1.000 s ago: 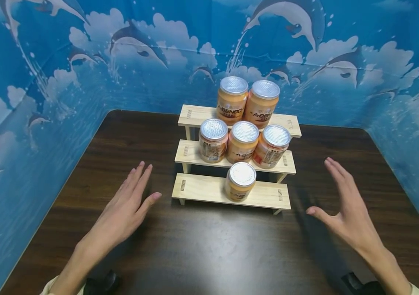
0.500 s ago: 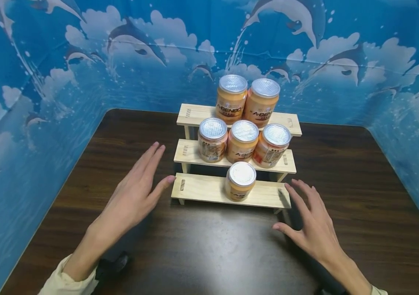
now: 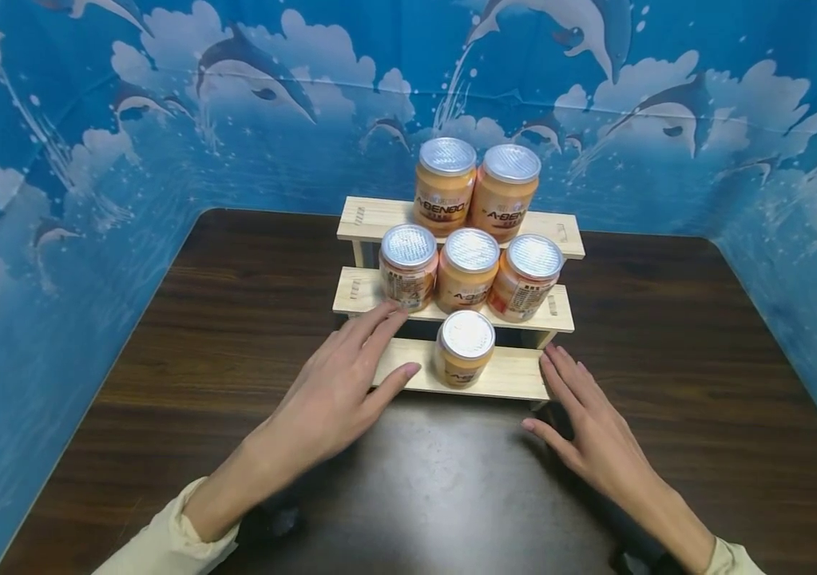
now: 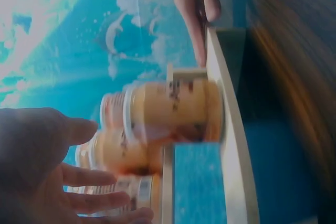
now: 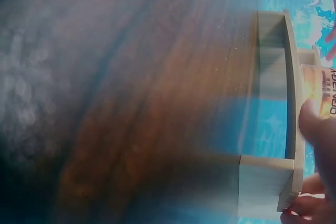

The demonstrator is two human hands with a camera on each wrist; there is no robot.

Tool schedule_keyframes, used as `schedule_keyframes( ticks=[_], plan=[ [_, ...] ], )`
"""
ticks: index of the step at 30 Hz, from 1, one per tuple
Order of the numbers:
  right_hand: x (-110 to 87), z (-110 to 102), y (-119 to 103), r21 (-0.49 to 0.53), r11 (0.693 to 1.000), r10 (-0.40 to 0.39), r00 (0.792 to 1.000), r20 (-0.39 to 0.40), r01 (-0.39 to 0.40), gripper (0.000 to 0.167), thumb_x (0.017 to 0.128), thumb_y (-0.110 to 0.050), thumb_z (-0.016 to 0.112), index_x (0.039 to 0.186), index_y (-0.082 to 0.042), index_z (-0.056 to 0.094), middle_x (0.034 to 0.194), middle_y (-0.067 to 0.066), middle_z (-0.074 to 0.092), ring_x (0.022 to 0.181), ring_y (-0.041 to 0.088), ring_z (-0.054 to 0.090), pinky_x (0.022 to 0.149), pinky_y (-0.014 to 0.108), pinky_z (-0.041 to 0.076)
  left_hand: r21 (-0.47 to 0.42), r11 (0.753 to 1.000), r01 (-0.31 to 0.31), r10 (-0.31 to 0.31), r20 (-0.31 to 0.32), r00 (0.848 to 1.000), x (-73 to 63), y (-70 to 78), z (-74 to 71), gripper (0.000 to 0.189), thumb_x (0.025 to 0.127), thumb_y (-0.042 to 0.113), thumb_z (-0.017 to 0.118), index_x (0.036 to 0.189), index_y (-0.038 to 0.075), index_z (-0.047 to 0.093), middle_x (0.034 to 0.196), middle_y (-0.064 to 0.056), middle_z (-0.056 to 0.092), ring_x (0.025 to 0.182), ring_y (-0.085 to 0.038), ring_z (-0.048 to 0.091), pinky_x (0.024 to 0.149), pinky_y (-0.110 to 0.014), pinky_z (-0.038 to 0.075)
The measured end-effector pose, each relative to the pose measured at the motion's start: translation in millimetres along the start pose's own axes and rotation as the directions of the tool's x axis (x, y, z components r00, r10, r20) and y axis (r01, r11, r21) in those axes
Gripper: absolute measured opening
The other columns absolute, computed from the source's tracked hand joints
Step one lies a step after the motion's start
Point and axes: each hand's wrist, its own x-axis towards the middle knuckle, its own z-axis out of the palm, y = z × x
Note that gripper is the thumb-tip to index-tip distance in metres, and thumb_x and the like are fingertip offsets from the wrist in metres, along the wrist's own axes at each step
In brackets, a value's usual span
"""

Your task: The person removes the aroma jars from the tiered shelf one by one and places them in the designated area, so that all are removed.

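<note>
A three-step wooden display rack (image 3: pixel 516 375) bears several orange jars with silver lids. One jar (image 3: pixel 463 359) stands on the lowest step, three on the middle step, and two on the top, among them a left jar (image 3: pixel 444 196). My left hand (image 3: pixel 332 391) reaches over the left end of the lowest step, its fingers extended near the left middle jar (image 3: pixel 408 275) and its thumb spread apart. At the right end of the lowest step is my right hand (image 3: pixel 591 435), fingertips right at the board's corner (image 5: pixel 289 200), thumb extended in front. Neither hand holds a jar.
The rack stands on a dark wood-grain table (image 3: pixel 235 335). Behind and at both sides hangs a blue curtain (image 3: pixel 293 160) printed with dolphins and clouds, close behind the top step.
My left hand has moved right and forward, from the bare table to over the lowest step. My right hand has moved left to the rack's right end. The jars keep their places.
</note>
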Motion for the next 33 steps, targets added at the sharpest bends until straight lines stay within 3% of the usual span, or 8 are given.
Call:
schedule_keyframes(
  ticks=[4, 8, 11, 14, 17, 26, 33],
  plan=[
    [-1.8, 1, -1, -0.029, 0.999, 0.017, 0.999, 0.043, -0.015, 0.082, 0.107, -0.043, 0.072, 0.170, -0.004, 0.037, 0.177, 0.020, 0.035, 0.165, 0.037, 0.033, 0.136, 0.025, 0.005, -0.014, 0.999, -0.039, 0.039, -0.011, 0.999, 10.1, 10.5, 12.7, 0.064, 0.109, 0.039, 0.070, 0.160, 0.002, 0.053, 0.167, -0.020, 0.050, 0.151, -0.039, 0.053, 0.121, -0.061, 0.047],
    [-3.9, 4, -3, -0.042, 0.999, 0.023, 0.998, 0.053, -0.021, 0.080, 0.106, -0.033, 0.074, 0.170, -0.003, 0.036, 0.177, 0.021, 0.034, 0.166, 0.038, 0.030, 0.138, 0.030, 0.006, -0.031, 0.998, -0.058, 0.057, -0.020, 0.998, 18.1, 16.1, 24.6, 0.062, 0.109, 0.037, 0.070, 0.158, 0.002, 0.053, 0.164, -0.020, 0.054, 0.149, -0.039, 0.055, 0.121, -0.060, 0.047],
    [-5.6, 6, -4, -0.027, 0.998, 0.054, 0.996, 0.067, -0.052, 0.084, 0.103, -0.027, 0.079, 0.171, -0.005, 0.035, 0.179, 0.018, 0.032, 0.165, 0.041, 0.031, 0.138, 0.048, 0.020, -0.035, 0.997, -0.061, 0.060, -0.029, 0.998, 21.5, 18.3, 32.7, 0.064, 0.109, 0.036, 0.072, 0.159, 0.002, 0.052, 0.162, -0.019, 0.056, 0.147, -0.039, 0.057, 0.118, -0.060, 0.050],
    [-6.9, 5, -5, -0.010, 0.996, 0.089, 0.992, 0.089, -0.089, 0.092, 0.098, -0.025, 0.084, 0.173, -0.009, 0.033, 0.181, 0.014, 0.028, 0.163, 0.046, 0.033, 0.125, 0.071, 0.035, -0.032, 0.998, -0.062, 0.061, -0.037, 0.997, 24.8, 19.8, 40.0, 0.068, 0.107, 0.038, 0.074, 0.160, 0.002, 0.050, 0.160, -0.019, 0.057, 0.145, -0.038, 0.058, 0.116, -0.059, 0.052],
    [-7.5, 5, -6, 0.009, 0.994, 0.111, 0.988, 0.103, -0.112, 0.099, 0.095, -0.023, 0.087, 0.175, -0.012, 0.030, 0.182, 0.012, 0.026, 0.160, 0.052, 0.036, 0.114, 0.081, 0.039, -0.026, 0.998, -0.059, 0.058, -0.048, 0.997, 27.5, 20.9, 46.4, 0.075, 0.105, 0.042, 0.076, 0.161, 0.001, 0.048, 0.158, -0.019, 0.059, 0.143, -0.037, 0.060, 0.114, -0.058, 0.053],
    [-3.9, 4, -6, 0.029, 0.990, 0.136, 0.983, 0.126, -0.140, 0.101, 0.095, -0.024, 0.088, 0.175, -0.014, 0.028, 0.183, 0.010, 0.023, 0.161, 0.051, 0.034, 0.113, 0.084, 0.038, -0.043, 0.998, -0.037, 0.028, -0.184, 0.983, 34.5, 21.6, 70.7, 0.088, 0.091, 0.050, 0.090, 0.153, 0.002, 0.050, 0.151, -0.019, 0.059, 0.131, -0.035, 0.066, 0.097, -0.050, 0.057],
    [-2.0, 1, -5, 0.010, 0.991, 0.133, 0.982, 0.134, -0.136, 0.100, 0.095, -0.025, 0.088, 0.175, -0.014, 0.029, 0.183, 0.012, 0.025, 0.161, 0.051, 0.034, 0.115, 0.083, 0.037, -0.194, 0.981, -0.003, -0.045, -0.244, 0.969, 37.0, 24.2, 86.8, 0.084, 0.088, 0.035, 0.095, 0.152, 0.005, 0.049, 0.150, -0.017, 0.057, 0.135, -0.033, 0.063, 0.104, -0.051, 0.055]
  ],
)
